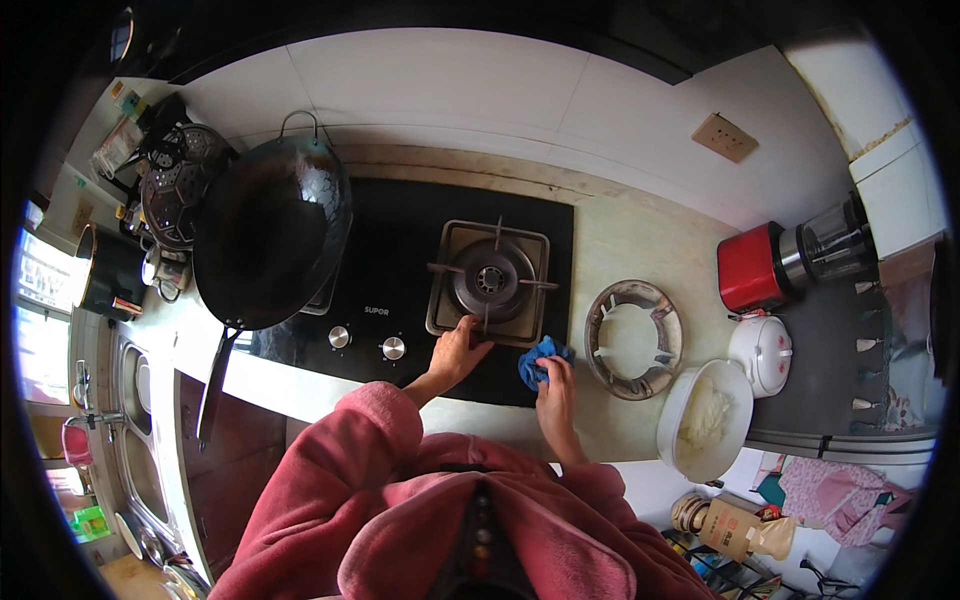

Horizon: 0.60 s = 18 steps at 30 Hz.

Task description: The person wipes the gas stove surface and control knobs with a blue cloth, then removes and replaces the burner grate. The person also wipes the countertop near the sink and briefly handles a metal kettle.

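Note:
My left hand (455, 354) reaches to the front edge of the square metal burner tray (541, 259), its fingertips at the rim beside a pan support prong. Whether it grips anything there I cannot tell. My right hand (556, 397) holds a crumpled blue cloth (541, 363) on the black glass gas hob (397, 225), by the tray's front right corner. The burner (490, 280) sits uncovered in the middle of the tray. A round metal wok ring (673, 337) lies on the counter to the right of the hob.
A large black wok (270, 232) covers the hob's left side, its handle (216, 394) jutting towards the front. Two knobs (394, 348) are on the hob. At right stand a white basin (742, 420) with pale leaves, a white pot (759, 356) and a red appliance (750, 268).

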Available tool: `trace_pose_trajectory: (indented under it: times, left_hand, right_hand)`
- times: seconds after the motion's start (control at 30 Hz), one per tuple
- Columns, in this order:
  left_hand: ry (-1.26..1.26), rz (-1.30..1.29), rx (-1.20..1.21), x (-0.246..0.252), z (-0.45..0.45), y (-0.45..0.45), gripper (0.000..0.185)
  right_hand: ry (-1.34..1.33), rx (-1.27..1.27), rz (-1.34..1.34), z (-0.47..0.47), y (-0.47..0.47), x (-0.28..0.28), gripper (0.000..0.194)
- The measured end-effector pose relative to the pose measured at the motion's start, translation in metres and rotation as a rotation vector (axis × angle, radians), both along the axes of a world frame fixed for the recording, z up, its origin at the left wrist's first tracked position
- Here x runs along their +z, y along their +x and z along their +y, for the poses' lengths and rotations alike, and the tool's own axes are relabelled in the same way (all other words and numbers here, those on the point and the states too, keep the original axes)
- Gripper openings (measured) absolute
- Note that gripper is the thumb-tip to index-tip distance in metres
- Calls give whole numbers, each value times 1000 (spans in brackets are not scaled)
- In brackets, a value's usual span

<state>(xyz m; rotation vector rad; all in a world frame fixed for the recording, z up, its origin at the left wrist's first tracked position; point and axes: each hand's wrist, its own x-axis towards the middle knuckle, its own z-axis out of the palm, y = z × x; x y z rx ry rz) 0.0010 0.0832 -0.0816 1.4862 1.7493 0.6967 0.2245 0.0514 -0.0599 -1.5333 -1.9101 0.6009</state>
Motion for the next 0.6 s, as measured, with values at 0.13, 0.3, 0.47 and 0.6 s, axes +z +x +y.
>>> trace_pose_trajectory:
  times: [0.13, 0.3, 0.47, 0.6]
  left_hand:
    - [21, 16, 8, 0, -1, 3, 52]
    - [51, 3, 10, -4, -1, 5, 48]
    - [16, 13, 14, 1, -1, 7, 48]
    - [13, -64, 38, 1, -3, 8, 49]
  right_hand:
    - [90, -38, -3, 25, -4, -7, 43]
    - [116, -39, -22, 54, -7, -17, 44]
    - [159, -76, -42, 88, -15, -26, 43]
    - [193, -110, -35, 111, -22, -33, 47]
